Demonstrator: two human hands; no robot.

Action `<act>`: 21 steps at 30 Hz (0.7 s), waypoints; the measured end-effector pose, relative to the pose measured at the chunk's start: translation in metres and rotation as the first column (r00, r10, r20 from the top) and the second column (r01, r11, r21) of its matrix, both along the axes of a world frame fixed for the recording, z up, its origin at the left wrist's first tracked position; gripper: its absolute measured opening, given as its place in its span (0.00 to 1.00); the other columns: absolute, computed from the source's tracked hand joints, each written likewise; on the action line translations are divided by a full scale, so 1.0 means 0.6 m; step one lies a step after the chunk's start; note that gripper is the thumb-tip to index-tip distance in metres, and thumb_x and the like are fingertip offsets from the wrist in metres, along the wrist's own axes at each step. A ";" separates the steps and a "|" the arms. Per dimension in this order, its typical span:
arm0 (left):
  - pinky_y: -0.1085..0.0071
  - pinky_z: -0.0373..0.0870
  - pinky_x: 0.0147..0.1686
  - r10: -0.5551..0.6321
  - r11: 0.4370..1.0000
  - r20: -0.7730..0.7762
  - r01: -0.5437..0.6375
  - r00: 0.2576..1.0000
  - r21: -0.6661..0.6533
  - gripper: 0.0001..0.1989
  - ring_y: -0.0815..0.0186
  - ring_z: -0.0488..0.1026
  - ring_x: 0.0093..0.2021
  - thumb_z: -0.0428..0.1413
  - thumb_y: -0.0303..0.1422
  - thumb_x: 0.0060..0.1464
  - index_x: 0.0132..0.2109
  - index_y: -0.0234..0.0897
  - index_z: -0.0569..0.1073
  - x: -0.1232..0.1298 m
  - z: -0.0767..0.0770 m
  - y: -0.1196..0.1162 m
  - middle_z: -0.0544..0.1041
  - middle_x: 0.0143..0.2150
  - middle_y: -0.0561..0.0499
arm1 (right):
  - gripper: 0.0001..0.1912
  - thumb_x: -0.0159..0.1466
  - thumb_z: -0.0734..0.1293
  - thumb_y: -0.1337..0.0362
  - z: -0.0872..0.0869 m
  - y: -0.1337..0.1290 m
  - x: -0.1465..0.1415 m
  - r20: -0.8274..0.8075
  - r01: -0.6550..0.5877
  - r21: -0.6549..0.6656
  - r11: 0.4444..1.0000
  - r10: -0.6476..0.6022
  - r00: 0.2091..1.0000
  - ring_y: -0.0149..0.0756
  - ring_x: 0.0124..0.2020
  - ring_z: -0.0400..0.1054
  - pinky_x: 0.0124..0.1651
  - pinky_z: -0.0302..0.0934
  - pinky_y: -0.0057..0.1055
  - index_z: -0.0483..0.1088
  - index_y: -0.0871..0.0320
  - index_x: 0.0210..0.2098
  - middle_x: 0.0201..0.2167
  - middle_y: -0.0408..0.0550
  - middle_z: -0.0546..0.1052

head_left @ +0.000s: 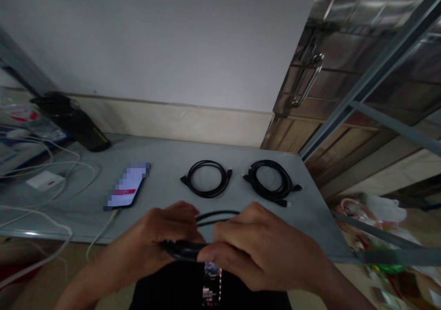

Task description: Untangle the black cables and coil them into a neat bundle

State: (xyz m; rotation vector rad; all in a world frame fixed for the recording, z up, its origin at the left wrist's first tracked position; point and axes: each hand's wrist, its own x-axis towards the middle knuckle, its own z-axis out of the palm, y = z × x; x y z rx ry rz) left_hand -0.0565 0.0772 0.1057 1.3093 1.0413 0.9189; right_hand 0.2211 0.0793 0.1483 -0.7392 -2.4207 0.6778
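My left hand [168, 236] and my right hand [251, 245] are both closed around a coiled black cable [188, 250], held at the table's front edge. Part of its loop arches up between the two hands; its ends are hidden by my fingers. Beyond them on the grey table lies one coiled black cable [207, 196] with a plug on each side. To its right rests a thicker coil of black cable [268, 195] with several plugs sticking out.
A phone [126, 188] with a white cord lies left. Farther left are a white adapter [44, 180], white cords and a dark bottle [74, 121]. A lit phone screen [212, 284] shows below my hands. A metal frame [344, 108] stands right.
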 end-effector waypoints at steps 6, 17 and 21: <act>0.47 0.72 0.69 0.065 0.744 -0.491 0.286 0.869 0.604 0.12 0.47 0.78 0.62 0.64 0.28 0.67 0.47 0.47 0.92 -0.044 -0.007 0.183 0.87 0.49 0.42 | 0.26 0.84 0.63 0.43 -0.089 0.122 -0.054 0.033 0.104 0.258 0.960 -0.117 0.993 0.38 0.36 0.78 0.51 0.73 0.37 0.83 0.54 0.43 0.35 0.49 0.84; 0.47 0.71 0.75 -0.003 0.717 -0.666 0.466 0.746 0.519 0.26 0.47 0.78 0.68 0.66 0.24 0.54 0.61 0.39 0.87 -0.108 -0.116 0.283 0.85 0.65 0.42 | 0.16 0.81 0.70 0.52 -0.298 0.257 -0.100 0.260 0.073 0.420 0.905 -0.197 0.946 0.41 0.44 0.79 0.57 0.72 0.38 0.83 0.57 0.46 0.42 0.51 0.84; 0.58 0.57 0.80 0.487 0.754 -0.507 -0.049 0.711 0.655 0.23 0.52 0.71 0.74 0.56 0.38 0.78 0.70 0.30 0.77 -0.192 -0.048 0.266 0.78 0.70 0.54 | 0.16 0.82 0.69 0.53 -0.305 0.245 -0.096 0.228 0.062 0.344 0.937 -0.148 0.962 0.40 0.47 0.78 0.59 0.70 0.39 0.83 0.57 0.45 0.42 0.49 0.82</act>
